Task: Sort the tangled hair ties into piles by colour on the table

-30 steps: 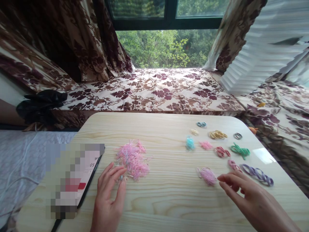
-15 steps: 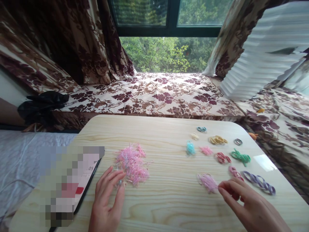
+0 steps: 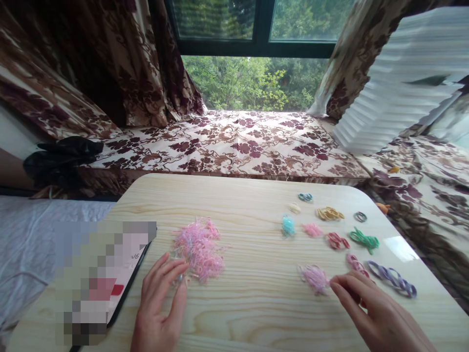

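At the lower left of the frame, my left hand (image 3: pixel 157 305) rests by a pale wood-grain table (image 3: pixel 256 313), cut off at the wrist by the bottom edge. Its thumb stands apart from the bent fingers. A small shiny bit shows in the gap, too small to name, and I cannot tell whether I touch it. My fingertips are at the lower left edge of a loose pink heap (image 3: pixel 200 252) of thin, tangled strands, left of centre; single strands are hard to make out.

At the lower right, my right hand (image 3: pixel 370 305) is curled, thumb and forefinger tips close together at the right end of a lilac bundle (image 3: pixel 314 279). I cannot tell whether they pinch it; my other fingers are mostly hidden behind. My hand also covers the lower end of some rose bands (image 3: pixel 356 264), and a purple twisted strip (image 3: pixel 392 278) lies just right of those.

Above, right of centre, sit small groups: turquoise (image 3: pixel 287 226), cream, pale pink, red, mustard, green (image 3: pixel 364 239), blue-grey, and a dark ring (image 3: pixel 360 216).

On the left, a phone (image 3: pixel 126 274) is mostly blurred into blocks; a red patch and part of a number show on its screen. Behind the table, a flowered cloth (image 3: pixel 234 146) runs below a window, cut off at the top. At the upper right, a white ridged object, also cut off, is unclear to me.
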### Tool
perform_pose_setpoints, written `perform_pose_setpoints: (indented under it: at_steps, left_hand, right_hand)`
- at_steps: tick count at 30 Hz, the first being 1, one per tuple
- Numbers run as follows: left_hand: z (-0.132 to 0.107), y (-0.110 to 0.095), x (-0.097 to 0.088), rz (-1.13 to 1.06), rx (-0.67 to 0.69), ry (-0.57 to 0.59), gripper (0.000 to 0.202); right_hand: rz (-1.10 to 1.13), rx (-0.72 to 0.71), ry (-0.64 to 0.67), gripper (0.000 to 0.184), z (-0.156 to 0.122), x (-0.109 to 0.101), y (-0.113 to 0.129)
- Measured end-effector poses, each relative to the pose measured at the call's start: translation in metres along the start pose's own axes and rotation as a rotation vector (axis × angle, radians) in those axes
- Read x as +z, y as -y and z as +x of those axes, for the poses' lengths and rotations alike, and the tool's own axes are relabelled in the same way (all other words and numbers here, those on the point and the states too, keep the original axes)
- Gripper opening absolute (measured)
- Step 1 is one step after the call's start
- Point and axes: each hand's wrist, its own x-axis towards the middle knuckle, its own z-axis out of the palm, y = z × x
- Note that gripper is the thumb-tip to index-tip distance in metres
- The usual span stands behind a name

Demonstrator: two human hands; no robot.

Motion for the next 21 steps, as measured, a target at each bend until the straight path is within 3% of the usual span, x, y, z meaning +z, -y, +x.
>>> perform_pose_setpoints:
  at_steps: [8,13,16,21]
  left_hand:
    - [0.005,-0.011,0.001,-0.028,-0.012,-0.025,0.026]
    - [0.005,-0.009,0.001,-0.027,-0.009,-0.029,0.027]
    - [0.007,-0.012,-0.002,0.008,0.061,-0.049,0.029]
    - [0.019,-0.049,-0.005,0.02,0.224,-0.024,0.039]
  right_hand:
    - [0.032,-0.113,-0.171,0.037,0.008,-0.006,0.024]
    - [0.024,-0.16,-0.183,0.038,0.006,-0.007,0.027]
    - [0.039,-0.191,-0.155,0.034,0.005,-0.007,0.028]
    - [0.125,-0.25,-0.156,0.029,0.003,-0.002,0.033]
